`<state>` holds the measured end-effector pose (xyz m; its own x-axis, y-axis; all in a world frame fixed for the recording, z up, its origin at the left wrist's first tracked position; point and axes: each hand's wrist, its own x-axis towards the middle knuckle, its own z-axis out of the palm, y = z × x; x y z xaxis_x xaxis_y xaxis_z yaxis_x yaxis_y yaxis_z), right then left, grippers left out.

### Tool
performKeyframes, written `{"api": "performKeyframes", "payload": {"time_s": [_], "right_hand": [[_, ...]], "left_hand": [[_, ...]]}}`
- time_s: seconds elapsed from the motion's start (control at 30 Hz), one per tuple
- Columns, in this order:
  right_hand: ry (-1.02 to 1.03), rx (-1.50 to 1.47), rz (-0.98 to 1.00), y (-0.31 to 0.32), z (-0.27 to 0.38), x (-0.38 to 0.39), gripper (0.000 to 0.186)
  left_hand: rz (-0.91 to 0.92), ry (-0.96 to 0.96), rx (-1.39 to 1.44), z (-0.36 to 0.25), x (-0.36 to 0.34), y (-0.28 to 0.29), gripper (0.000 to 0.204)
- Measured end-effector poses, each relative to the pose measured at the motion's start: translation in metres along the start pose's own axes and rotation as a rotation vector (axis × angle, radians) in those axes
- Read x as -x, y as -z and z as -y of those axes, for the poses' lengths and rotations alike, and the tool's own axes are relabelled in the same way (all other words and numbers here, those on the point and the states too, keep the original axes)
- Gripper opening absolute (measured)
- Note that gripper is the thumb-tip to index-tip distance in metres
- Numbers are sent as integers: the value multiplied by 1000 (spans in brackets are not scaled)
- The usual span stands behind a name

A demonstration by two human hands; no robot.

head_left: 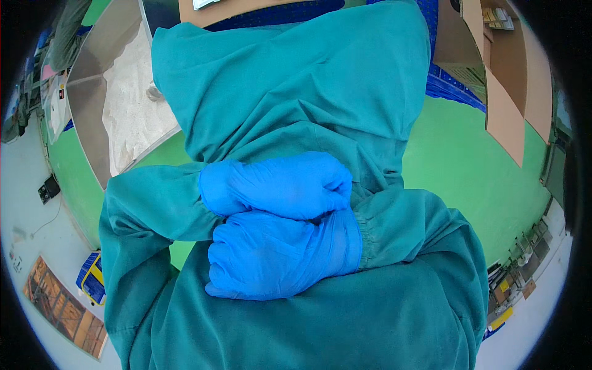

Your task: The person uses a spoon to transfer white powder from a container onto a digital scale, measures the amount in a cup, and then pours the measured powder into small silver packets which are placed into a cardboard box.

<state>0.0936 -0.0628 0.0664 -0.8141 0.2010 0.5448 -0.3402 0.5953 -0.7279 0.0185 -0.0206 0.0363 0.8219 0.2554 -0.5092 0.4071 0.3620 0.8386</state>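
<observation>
Two blue gloves [341,243] in plain sight, one per hand, stacked in front of the person's torso, close against the teal gown [308,80]. Left hand [277,185] is the one farther from the body, coming in from the left sleeve [139,200] and pointing right. Its fingers look bent, ending just beside the right cuff. Right hand [268,256] sits nearer the body, out of the right sleeve [413,225], pointing left, back of the glove up. Gloves touch along their length, forearms folded toward each other. Can't tell from here how far either hand is closed, or whether anything's inside: palms turned away.

Gown spreads wide beyond the hands, creased, covering the legs. At the person's left, a metal bin [84,117] with pale grainy stuff [132,92] in it; a small round metal piece [154,92] by the gown's edge. Green floor [468,154] on both sides. Ahead, part of a cardboard box [246,7], cut off by the frame. Ahead right, an open cardboard box [505,117], small items [498,18] inside, beside blue plastic [453,89]. Back left, a blue-and-yellow container [92,277] near the wall. Back right, mixed gear [524,259], too small to sort out.
</observation>
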Motion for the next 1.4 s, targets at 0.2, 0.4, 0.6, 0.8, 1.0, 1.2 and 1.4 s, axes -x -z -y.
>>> {"api": "performKeyframes", "payload": {"time_s": [0.2,0.4,0.6,0.8,1.0,1.2,1.4], "right_hand": [[3,15,-126,-4,-4,6,21],[16,22,-147,-3,-7,6,21],[41,-62,-119,-8,-6,6,17],[6,-14,-140,-5,-5,6,16],[0,-12,-98,-2,-5,5,15],[12,16,-84,-1,-3,3,12],[58,72,8,15,-8,-1,12]], "left_hand": [[-101,89,647,26,-5,-20,15],[78,-77,742,59,-16,-34,19],[245,-148,883,56,-10,-23,23],[362,-160,772,67,-15,-19,23],[84,-240,474,53,-13,-24,23],[30,-96,335,31,-8,-14,18],[-93,-146,440,48,-26,-46,16]]}}
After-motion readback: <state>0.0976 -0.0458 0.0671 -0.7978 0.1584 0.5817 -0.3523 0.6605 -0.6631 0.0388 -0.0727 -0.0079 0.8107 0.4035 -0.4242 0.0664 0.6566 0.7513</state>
